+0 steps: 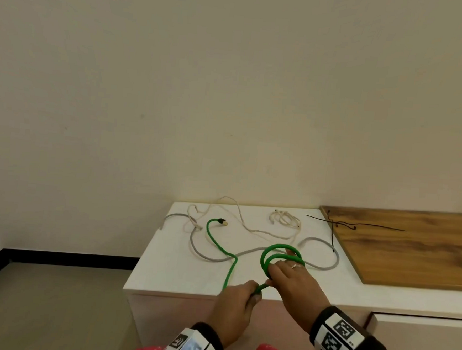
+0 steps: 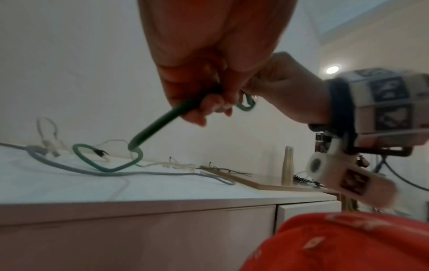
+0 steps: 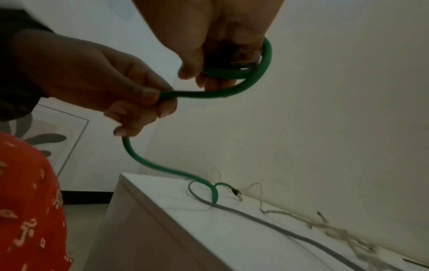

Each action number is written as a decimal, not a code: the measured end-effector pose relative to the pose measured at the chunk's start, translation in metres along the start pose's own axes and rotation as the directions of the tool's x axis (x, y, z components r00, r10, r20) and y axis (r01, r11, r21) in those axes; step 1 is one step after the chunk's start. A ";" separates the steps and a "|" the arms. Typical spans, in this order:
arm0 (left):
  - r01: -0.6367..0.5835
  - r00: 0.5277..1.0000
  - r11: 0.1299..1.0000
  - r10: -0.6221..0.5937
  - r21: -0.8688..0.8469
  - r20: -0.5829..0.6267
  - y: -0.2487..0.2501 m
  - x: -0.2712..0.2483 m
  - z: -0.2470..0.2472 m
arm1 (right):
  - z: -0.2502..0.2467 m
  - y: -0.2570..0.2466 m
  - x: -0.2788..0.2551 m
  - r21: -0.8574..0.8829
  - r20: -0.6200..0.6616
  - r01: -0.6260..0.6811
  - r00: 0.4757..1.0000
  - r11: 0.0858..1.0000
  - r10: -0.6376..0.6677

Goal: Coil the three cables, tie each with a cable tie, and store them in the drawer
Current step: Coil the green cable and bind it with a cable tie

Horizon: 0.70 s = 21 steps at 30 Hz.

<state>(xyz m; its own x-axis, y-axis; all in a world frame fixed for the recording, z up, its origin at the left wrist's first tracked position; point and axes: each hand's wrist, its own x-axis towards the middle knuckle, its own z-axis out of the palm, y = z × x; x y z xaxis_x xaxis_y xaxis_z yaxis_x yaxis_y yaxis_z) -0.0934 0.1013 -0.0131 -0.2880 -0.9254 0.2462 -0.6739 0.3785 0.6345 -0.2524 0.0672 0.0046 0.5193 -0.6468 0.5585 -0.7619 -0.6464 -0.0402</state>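
A green cable (image 1: 220, 248) trails across the white cabinet top (image 1: 168, 269), its plug end lying at the back left. My right hand (image 1: 288, 274) holds two green loops (image 1: 276, 256) of it, fingers through the coil (image 3: 246, 71). My left hand (image 1: 243, 293) pinches the free run of the green cable (image 2: 162, 124) just left of the coil, above the cabinet's front edge. A grey cable (image 1: 320, 252) snakes across the top under the green one. A thin cream cable (image 1: 258, 231) lies loose behind them. Black cable ties (image 1: 341, 225) lie crossed at the edge of the wooden board.
A wooden board (image 1: 415, 253) covers the right part of the cabinet. A metal bottle (image 2: 287, 166) stands on it further right. Drawer fronts (image 2: 139, 234) show below the top. The wall runs close behind; the floor (image 1: 51, 307) lies to the left.
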 end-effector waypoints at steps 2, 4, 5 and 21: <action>-0.090 0.995 0.981 0.097 0.169 -0.036 -0.004 0.006 -0.004 | 0.002 0.001 0.000 0.022 0.084 -0.062 0.995 0.998 0.060; -0.178 0.978 0.902 0.206 0.393 -0.029 -0.005 0.010 -0.010 | 0.004 0.000 0.003 0.023 0.107 -0.101 0.989 0.995 0.098; -0.176 0.983 0.889 0.185 0.423 0.020 -0.001 0.010 -0.013 | 0.002 0.001 0.006 0.024 0.116 -0.145 0.983 0.989 0.141; -0.219 0.936 0.969 0.241 0.111 -0.256 -0.001 0.057 -0.040 | -0.043 -0.009 0.023 0.823 0.519 -0.566 0.780 0.042 0.350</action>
<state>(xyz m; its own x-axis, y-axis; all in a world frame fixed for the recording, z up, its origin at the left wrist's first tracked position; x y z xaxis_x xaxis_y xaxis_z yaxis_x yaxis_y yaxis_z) -0.0820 0.0476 0.0295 -0.2576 -0.7797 0.5707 -0.6660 0.5712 0.4798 -0.2508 0.0757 0.0535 0.3393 -0.9406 -0.0079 -0.0073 0.0058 -1.0000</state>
